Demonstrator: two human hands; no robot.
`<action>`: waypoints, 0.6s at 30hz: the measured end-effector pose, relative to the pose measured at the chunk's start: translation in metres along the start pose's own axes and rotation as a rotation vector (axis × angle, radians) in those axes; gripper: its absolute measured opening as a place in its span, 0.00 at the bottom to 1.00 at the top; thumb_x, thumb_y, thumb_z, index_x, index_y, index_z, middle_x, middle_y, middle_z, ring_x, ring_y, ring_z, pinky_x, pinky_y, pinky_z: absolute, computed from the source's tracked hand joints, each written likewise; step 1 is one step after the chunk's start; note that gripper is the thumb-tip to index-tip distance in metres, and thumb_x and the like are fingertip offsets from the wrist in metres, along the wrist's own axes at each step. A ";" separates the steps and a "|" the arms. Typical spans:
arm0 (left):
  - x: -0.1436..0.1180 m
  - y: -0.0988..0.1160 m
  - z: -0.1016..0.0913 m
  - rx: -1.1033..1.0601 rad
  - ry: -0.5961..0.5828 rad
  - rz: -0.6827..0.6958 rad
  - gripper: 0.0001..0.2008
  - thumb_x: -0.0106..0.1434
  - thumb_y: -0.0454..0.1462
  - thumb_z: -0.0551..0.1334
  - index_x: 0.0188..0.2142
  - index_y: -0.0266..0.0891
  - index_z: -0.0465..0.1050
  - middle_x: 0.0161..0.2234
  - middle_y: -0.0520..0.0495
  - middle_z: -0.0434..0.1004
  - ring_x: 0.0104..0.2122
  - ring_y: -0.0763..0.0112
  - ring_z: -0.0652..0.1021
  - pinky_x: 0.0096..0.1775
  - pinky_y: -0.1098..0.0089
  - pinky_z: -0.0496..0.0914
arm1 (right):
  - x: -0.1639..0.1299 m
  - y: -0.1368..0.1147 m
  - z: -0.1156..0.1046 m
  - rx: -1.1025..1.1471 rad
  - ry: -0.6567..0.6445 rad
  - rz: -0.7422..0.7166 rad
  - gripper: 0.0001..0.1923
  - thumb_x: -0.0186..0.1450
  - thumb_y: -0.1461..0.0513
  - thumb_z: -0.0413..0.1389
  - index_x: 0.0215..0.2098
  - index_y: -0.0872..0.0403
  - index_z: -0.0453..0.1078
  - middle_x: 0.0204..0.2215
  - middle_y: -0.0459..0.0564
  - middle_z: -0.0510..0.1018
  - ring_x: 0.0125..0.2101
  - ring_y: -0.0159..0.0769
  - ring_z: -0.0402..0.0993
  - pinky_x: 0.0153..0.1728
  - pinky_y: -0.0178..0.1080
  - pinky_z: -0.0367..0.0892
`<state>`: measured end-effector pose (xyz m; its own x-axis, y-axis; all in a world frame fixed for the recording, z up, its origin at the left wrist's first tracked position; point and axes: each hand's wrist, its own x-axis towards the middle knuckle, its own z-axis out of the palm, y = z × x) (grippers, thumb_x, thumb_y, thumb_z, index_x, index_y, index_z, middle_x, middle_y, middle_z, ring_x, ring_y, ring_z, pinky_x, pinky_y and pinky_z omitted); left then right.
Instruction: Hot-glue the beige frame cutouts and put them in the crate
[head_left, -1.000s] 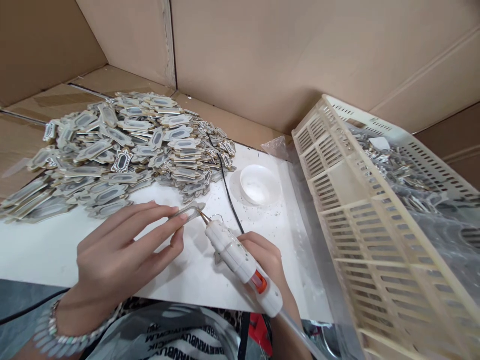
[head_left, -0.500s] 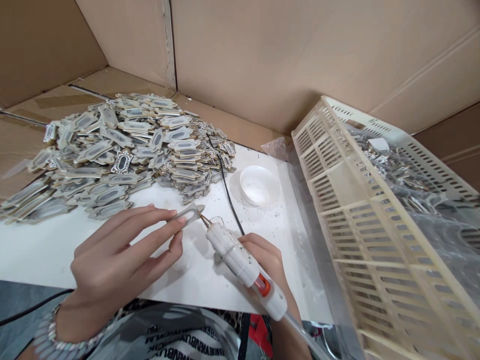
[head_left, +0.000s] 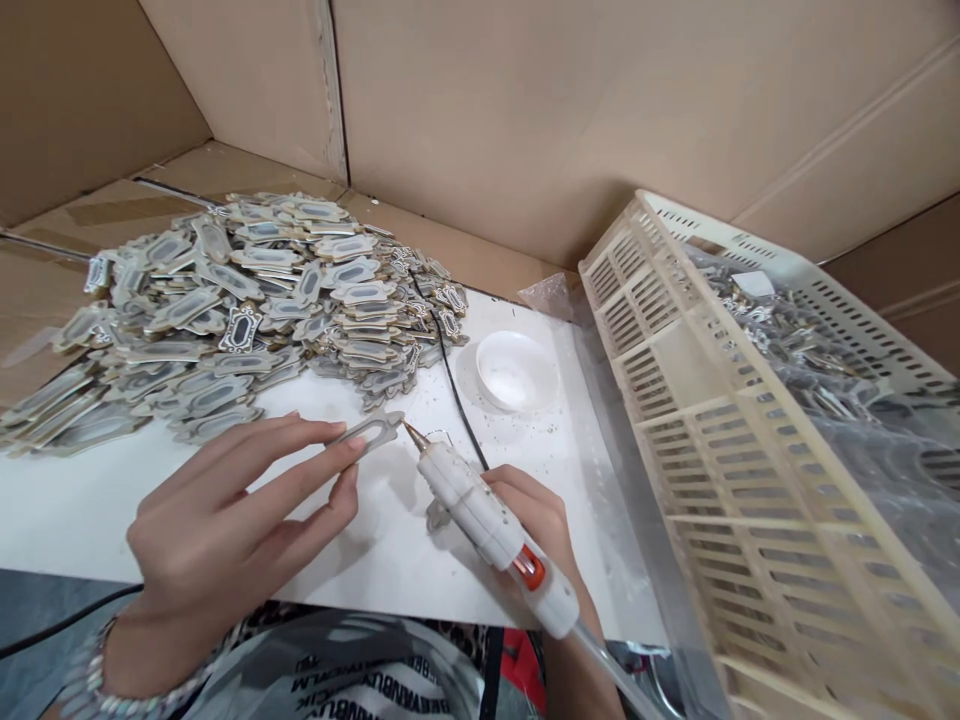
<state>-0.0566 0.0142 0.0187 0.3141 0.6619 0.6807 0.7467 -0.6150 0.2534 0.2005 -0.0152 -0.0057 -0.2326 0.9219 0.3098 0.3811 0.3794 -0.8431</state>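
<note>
Most of the right hand (head_left: 534, 508) sits behind the glue gun (head_left: 480, 508), so finger placement can't be read; same gun partly covers a small metal piece (head_left: 436, 516) on the table (head_left: 397, 560), and the black cable (head_left: 463, 408) drops out of sight behind that hand. Left hand (head_left: 225, 520) fingers cover the near end of the frame (head_left: 381, 432), and nozzle-to-frame contact is too small to call. Bottom edge crops the glue stick (head_left: 609, 668), bracelet (head_left: 96, 685) and basket (head_left: 679, 370), the last also running off right.

Sitting at this table (head_left: 67, 510), you've got a frame pile (head_left: 277, 290) on it at 11 o'clock, bowl (head_left: 517, 372) at 1, glue gun (head_left: 466, 497) closer in at 1, crate (head_left: 664, 365) with parts (head_left: 799, 350) inside at 2, cardboard wall (head_left: 525, 110) behind at 12.
</note>
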 end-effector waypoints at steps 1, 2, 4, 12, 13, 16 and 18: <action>0.000 0.001 -0.001 -0.010 -0.005 0.007 0.14 0.64 0.36 0.66 0.49 0.52 0.78 0.42 0.51 0.84 0.40 0.63 0.82 0.48 0.63 0.75 | 0.000 0.000 0.000 0.001 0.004 0.006 0.10 0.64 0.67 0.53 0.28 0.52 0.74 0.31 0.50 0.78 0.31 0.38 0.77 0.32 0.37 0.71; 0.000 0.002 -0.001 -0.033 0.004 0.004 0.14 0.64 0.36 0.66 0.48 0.52 0.79 0.41 0.51 0.83 0.40 0.64 0.82 0.49 0.64 0.75 | 0.001 0.000 0.001 -0.002 0.015 0.015 0.10 0.64 0.67 0.53 0.28 0.52 0.73 0.31 0.50 0.78 0.31 0.38 0.77 0.33 0.38 0.72; -0.001 0.007 -0.001 -0.102 0.026 -0.050 0.12 0.64 0.36 0.66 0.46 0.53 0.79 0.41 0.52 0.83 0.39 0.66 0.82 0.50 0.65 0.75 | 0.001 0.000 0.002 -0.022 0.063 0.039 0.10 0.65 0.68 0.53 0.27 0.52 0.72 0.31 0.49 0.78 0.30 0.36 0.76 0.34 0.37 0.73; 0.003 0.029 0.010 -0.405 -0.045 -0.080 0.10 0.65 0.33 0.64 0.42 0.50 0.80 0.40 0.54 0.83 0.37 0.73 0.82 0.44 0.75 0.78 | -0.004 -0.004 0.001 0.166 0.131 0.290 0.12 0.63 0.50 0.63 0.34 0.50 0.73 0.31 0.46 0.78 0.31 0.37 0.77 0.32 0.37 0.74; 0.004 0.032 0.012 -0.435 -0.055 -0.064 0.10 0.64 0.33 0.64 0.41 0.50 0.80 0.39 0.53 0.83 0.37 0.73 0.83 0.43 0.75 0.78 | -0.004 -0.005 0.001 0.206 0.107 0.319 0.15 0.62 0.47 0.63 0.34 0.50 0.73 0.31 0.46 0.78 0.32 0.38 0.77 0.33 0.38 0.75; 0.007 0.041 0.017 -0.534 -0.064 -0.069 0.11 0.61 0.33 0.65 0.41 0.51 0.81 0.37 0.52 0.84 0.34 0.70 0.83 0.39 0.74 0.79 | -0.005 -0.007 0.000 0.270 0.071 0.328 0.21 0.58 0.43 0.65 0.36 0.49 0.73 0.32 0.48 0.79 0.34 0.41 0.78 0.36 0.41 0.76; 0.005 0.045 0.020 -0.606 -0.073 -0.133 0.13 0.59 0.33 0.67 0.42 0.52 0.81 0.35 0.52 0.84 0.33 0.69 0.83 0.37 0.74 0.79 | -0.005 -0.009 0.000 0.279 0.070 0.323 0.21 0.58 0.42 0.65 0.36 0.48 0.74 0.33 0.49 0.79 0.34 0.43 0.78 0.37 0.43 0.77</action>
<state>-0.0097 -0.0015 0.0194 0.2970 0.7638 0.5731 0.3232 -0.6451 0.6923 0.1984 -0.0229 0.0000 -0.0763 0.9966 0.0308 0.1654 0.0432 -0.9853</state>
